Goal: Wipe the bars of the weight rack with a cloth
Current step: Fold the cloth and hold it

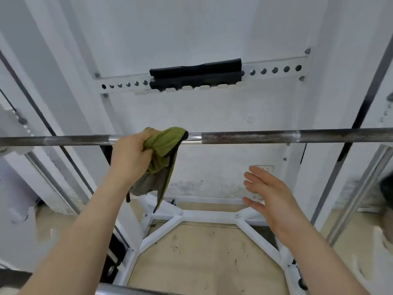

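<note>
Closest in, along the bottom edge, a silvery tube [127, 290] is cut off, so what it belongs to is unclear. Up at centre left, the left grip [129, 154] bunches the green cloth [165, 143] over the steel bar [255, 136], with its fingertips hidden behind the fabric. The cloth looks soft, light and limp, its tail dangling. It is best kept wrapped round the bar. The bar looks rigid and heavy, probably slick on the shiny middle and rougher on the dark stretches. At lower right the right grip [270, 194] is wide, fingers straight, holding nothing. Both bar ends run out of frame, and the right edge is too blurred to read.
</note>
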`<act>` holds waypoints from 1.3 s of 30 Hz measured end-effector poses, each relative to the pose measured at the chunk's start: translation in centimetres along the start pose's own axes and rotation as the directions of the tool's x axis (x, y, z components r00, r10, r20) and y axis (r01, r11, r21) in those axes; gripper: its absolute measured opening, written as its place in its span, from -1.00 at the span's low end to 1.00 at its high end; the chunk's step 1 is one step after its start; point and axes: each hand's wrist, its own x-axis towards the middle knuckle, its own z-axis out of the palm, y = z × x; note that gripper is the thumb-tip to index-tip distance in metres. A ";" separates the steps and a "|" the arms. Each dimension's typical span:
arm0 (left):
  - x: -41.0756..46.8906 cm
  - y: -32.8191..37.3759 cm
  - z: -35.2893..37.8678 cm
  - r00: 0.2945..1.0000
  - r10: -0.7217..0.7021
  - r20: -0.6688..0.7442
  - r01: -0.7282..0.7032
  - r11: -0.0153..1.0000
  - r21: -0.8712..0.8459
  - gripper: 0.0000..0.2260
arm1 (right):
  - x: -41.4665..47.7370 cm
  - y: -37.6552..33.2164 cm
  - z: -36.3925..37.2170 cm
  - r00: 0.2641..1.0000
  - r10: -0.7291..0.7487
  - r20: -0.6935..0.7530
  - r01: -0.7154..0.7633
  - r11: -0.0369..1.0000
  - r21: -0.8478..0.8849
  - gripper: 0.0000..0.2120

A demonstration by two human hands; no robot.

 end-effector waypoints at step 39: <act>-34.9 -4.9 -19.2 0.698 0.163 0.697 0.621 0.348 -0.703 -0.46 | -28.3 -2.0 18.1 0.820 0.012 0.572 0.136 0.967 -0.215 -0.67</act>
